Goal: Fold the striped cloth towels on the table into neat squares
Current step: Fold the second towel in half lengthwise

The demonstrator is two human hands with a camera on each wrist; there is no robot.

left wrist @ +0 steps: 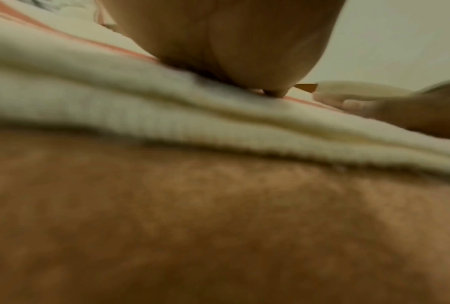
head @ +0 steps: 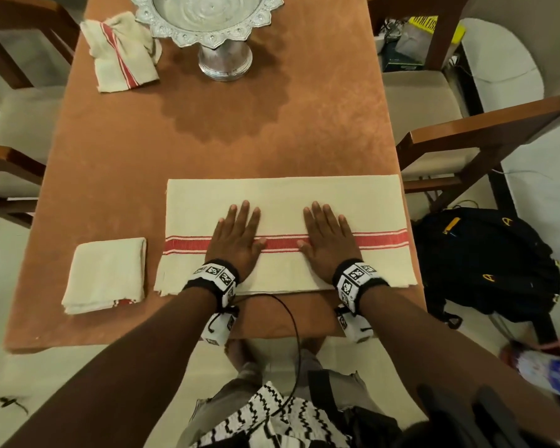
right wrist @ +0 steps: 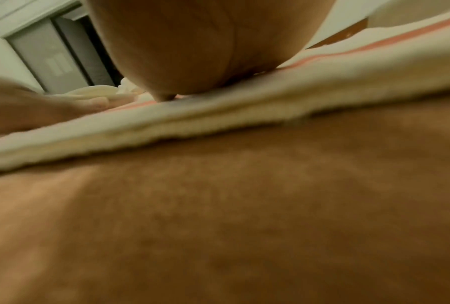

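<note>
A cream towel with a red stripe (head: 282,202) lies folded in a wide rectangle near the table's front edge. My left hand (head: 238,236) and right hand (head: 328,237) press flat on it, palms down, fingers straight, side by side across the stripe. In the left wrist view the palm (left wrist: 226,41) bears on the towel's layered front edge (left wrist: 218,123); the right wrist view shows the same with its palm (right wrist: 192,41) on the towel (right wrist: 244,107). A towel folded into a square (head: 105,274) lies at the front left. A crumpled striped towel (head: 120,53) lies at the back left.
A silver pedestal bowl (head: 212,24) stands at the back centre of the brown table (head: 240,130). Wooden chairs (head: 472,130) flank both sides. A black backpack (head: 485,263) lies on the floor to the right. A thin cable (head: 291,315) hangs from my left wrist.
</note>
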